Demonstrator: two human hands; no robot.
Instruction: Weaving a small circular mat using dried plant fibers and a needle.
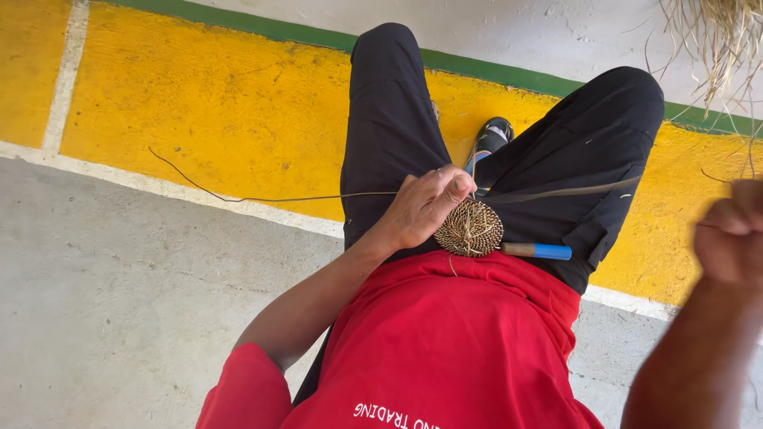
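Left hand sits over the lap, fingers curled w/ thumb and forefinger pinched on the upper left edge of a small round woven disc. Disc is tan and brown, coiled, lying flat on the lap against the black trousers, just above the hem of the red shirt. Left forearm runs down-left from the hand toward the red sleeve.

Right hand is raised well off to the right, near the pic's edge, blurred. It looks closed into a loose fist; can't tell for sure what it grips, tho a long thin strand runs from the disc area across the right thigh toward it.

Another thin strand trails left from the left hand, out over the yellow painted floor, its far end curving up.

Just right of the disc, touching or nearly so, lies a tool w/ a blue handle, resting on the thigh approx. level w/ the disc's lower edge.

Between the knees a dark shoe shows on the yellow paint. Green stripe borders the yellow at the top; grey concrete fills the lower left. Bundle of dry straw hangs in at the top right corner.
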